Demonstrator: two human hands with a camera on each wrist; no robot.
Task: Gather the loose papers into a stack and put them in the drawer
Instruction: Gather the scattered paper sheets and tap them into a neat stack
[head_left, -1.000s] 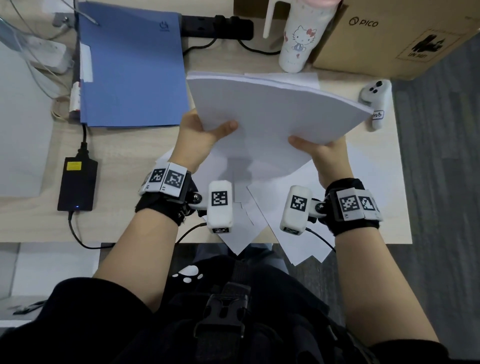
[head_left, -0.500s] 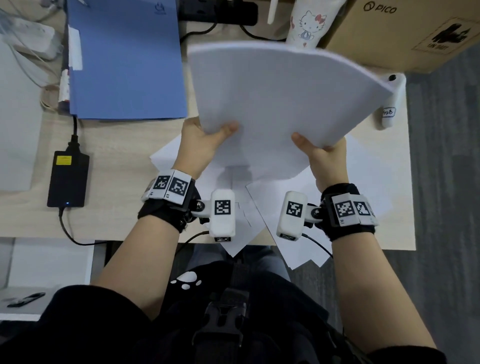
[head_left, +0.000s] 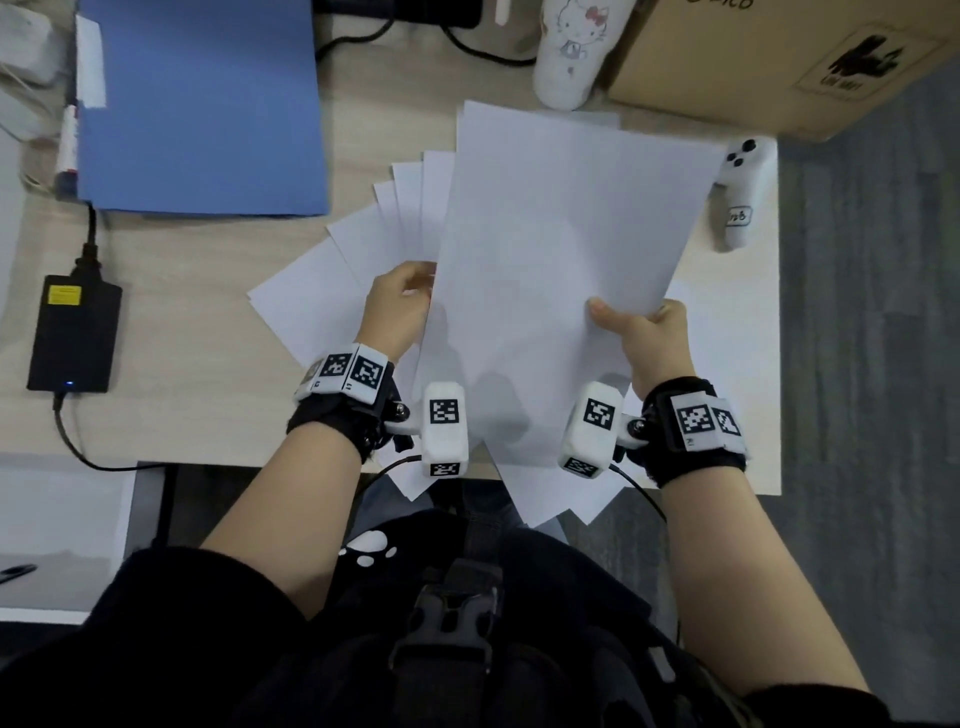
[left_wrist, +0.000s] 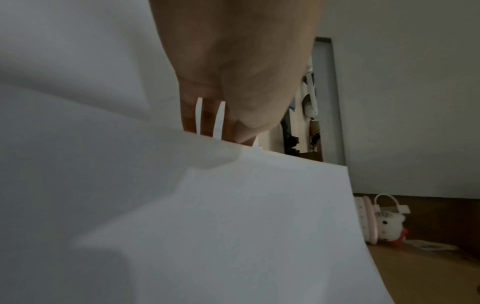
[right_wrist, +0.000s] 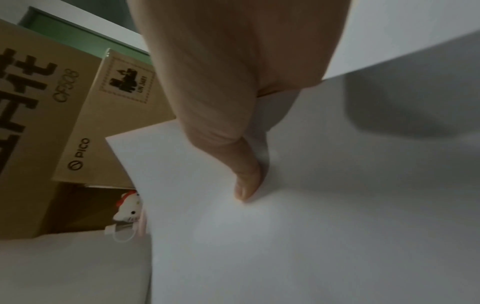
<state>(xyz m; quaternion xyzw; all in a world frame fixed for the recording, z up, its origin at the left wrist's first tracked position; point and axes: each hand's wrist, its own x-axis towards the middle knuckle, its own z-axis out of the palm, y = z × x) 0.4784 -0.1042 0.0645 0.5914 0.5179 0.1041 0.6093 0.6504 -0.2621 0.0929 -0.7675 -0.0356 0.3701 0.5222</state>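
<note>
I hold a stack of white papers (head_left: 561, 249) low over the desk, lying nearly flat. My right hand (head_left: 644, 332) grips its near right corner, thumb pressed on the top sheet (right_wrist: 246, 185). At the stack's left edge is my left hand (head_left: 402, 299); it pinches the edge, its fingertips hidden behind a sheet (left_wrist: 207, 121). Several loose sheets (head_left: 317, 301) lie fanned on the desk under the stack, and some corners (head_left: 571, 499) hang over the near edge. No drawer is in view.
A blue folder (head_left: 197, 104) lies at the back left and a black power adapter (head_left: 72, 332) at the left. At the back stand a cartoon-cat bottle (head_left: 569, 57) and a cardboard box (head_left: 769, 62). A white controller (head_left: 740, 197) lies by the desk's right edge (head_left: 779, 364).
The stack has come down from a raised, tilted hold to nearly flat over the desk. My left thumb has left the top sheet, and that hand now sits at the stack's left edge.
</note>
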